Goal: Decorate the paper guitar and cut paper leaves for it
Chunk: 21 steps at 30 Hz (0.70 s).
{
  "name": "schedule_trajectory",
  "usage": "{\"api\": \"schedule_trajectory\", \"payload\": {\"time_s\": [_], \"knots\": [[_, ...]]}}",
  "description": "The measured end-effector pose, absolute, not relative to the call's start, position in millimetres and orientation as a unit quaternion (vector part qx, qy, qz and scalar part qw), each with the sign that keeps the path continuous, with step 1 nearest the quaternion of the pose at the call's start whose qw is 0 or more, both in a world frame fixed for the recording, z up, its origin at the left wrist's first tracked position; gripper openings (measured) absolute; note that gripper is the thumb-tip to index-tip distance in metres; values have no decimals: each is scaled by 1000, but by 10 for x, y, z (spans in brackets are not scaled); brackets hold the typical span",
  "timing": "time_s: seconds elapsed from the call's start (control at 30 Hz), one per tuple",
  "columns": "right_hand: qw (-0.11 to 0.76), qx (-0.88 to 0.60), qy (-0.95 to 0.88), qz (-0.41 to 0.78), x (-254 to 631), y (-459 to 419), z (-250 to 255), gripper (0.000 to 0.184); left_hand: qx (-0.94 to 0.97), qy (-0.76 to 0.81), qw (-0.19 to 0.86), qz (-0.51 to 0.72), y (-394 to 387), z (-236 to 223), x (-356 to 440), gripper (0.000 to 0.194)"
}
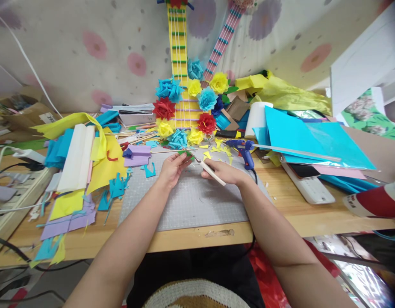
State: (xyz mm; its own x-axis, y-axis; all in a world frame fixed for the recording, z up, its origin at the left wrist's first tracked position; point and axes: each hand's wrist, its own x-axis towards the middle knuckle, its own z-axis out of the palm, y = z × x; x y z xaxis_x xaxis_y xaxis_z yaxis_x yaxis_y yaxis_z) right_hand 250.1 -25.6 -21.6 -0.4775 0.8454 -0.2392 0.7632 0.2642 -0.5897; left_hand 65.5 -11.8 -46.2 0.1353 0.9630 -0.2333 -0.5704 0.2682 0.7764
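Over the grey cutting mat (197,209), my left hand (172,169) pinches a small piece of green paper (183,152) between thumb and fingers. My right hand (228,172) is closed on white-handled scissors (213,173), whose metal blades point left and meet the green paper. How far the blades are apart is too small to make out. Just beyond both hands stands a yellow paper guitar (178,51) with white strings, its body covered in red, blue and yellow paper flowers. Yellow paper scraps (216,149) lie at the mat's far edge.
Right of the mat, a blue glue gun (244,149) trails a black cable. Blue sheets (332,141), a phone (302,171) and a red-and-white cup (377,200) are farther right. On the left are crepe paper rolls (76,158), scraps and a power strip (19,194).
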Motion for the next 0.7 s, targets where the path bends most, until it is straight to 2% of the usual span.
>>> {"api": "schedule_trajectory", "payload": {"time_s": [0.33,0.7], "knots": [[89,-498,-799,324,2526,-220,-275,42,288,373,701,535,-100,-462,623,14],[82,-488,-804,330,2629,-170,-271,42,353,366,692,512,-66,-488,527,20]]}}
